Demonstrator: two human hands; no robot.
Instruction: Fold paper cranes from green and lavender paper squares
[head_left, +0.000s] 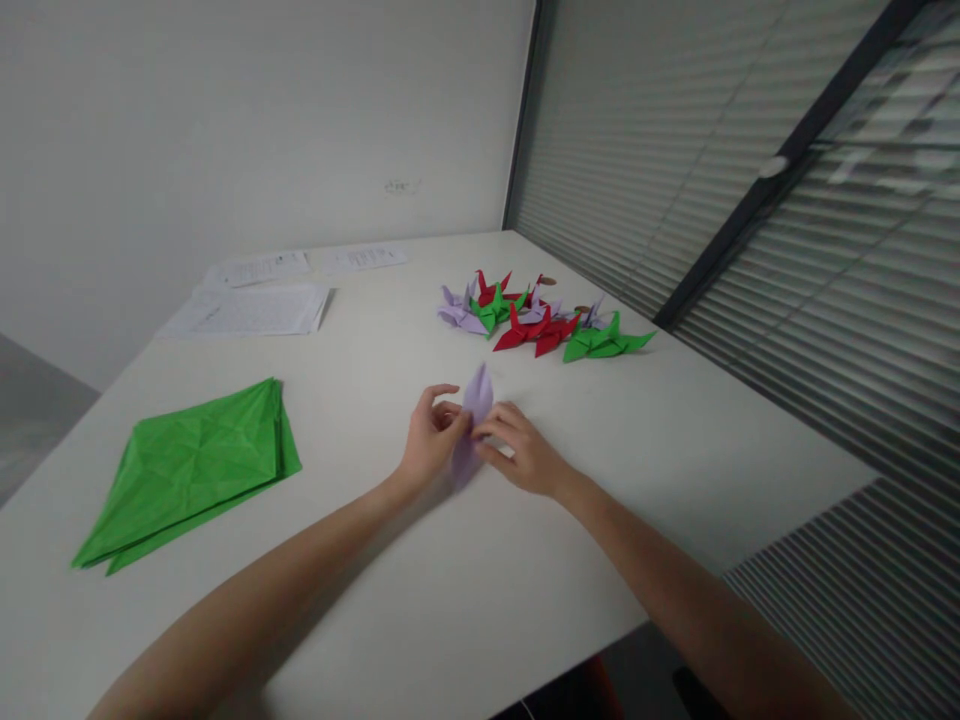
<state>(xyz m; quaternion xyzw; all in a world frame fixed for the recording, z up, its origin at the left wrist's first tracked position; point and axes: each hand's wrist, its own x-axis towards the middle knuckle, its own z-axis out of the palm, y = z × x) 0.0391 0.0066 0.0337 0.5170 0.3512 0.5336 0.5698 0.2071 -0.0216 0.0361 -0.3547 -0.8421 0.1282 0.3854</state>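
A narrow, pointed piece of folded lilac origami paper (pixel 478 390) is held between my two hands above the middle of the table. My left hand (pixel 435 432) pinches its left edge with thumb and fingers. From the other side, my right hand (pixel 521 448) closes its fingertips on the right edge. One point of the paper aims away from me, and the lower end hangs between the hands, slightly blurred. Fingers cover part of its middle. Beyond it lies a cluster of finished-looking folded paper birds, among them a red one (pixel 523 328), a green one (pixel 606 340) and a lilac one (pixel 461 308).
Large creased green paper sheets (pixel 202 450) lie stacked at the left of the white table (pixel 360 620). Printed papers (pixel 251 308) rest at the back left. A wall stands behind, and window blinds (pixel 637 150) run along the right edge.
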